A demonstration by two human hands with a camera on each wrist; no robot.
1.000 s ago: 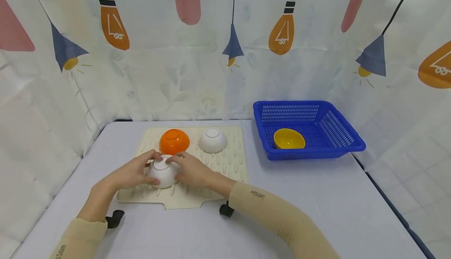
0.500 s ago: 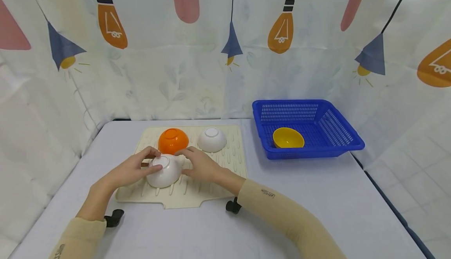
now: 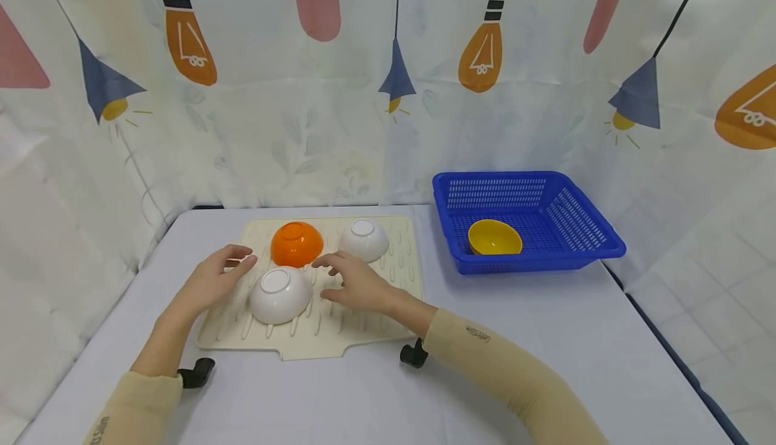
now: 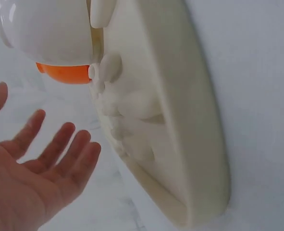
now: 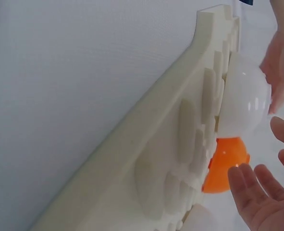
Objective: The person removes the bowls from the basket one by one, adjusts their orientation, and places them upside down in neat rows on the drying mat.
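Note:
A white bowl (image 3: pixel 281 297) rests upside down at the front left of a cream drying mat (image 3: pixel 370 334) with raised ridges. Just left of it is my left hand (image 3: pixel 216 279), fingers spread and apart from the bowl. My right hand (image 3: pixel 358 283) hovers to the bowl's right, fingers loosely bent around nothing. Behind stand an upturned orange bowl (image 3: pixel 296 244) and a second white bowl (image 3: pixel 364 240), partly covered by the right hand. Both wrist views show bare palms, with the front white bowl (image 4: pixel 50 33) and orange bowl (image 5: pixel 227 166) beyond the fingers.
A blue plastic basket (image 3: pixel 539 264) stands at the back right of the white-covered table (image 3: pixel 485 378). Inside it sits a yellow bowl (image 3: pixel 495 237), opening upward. A patterned curtain (image 3: pixel 261 142) hangs behind the table.
Both hands have let go of the front white bowl and drawn apart, the left hand to the left, the right hand to the right. The bowl stays upside down on the mat.

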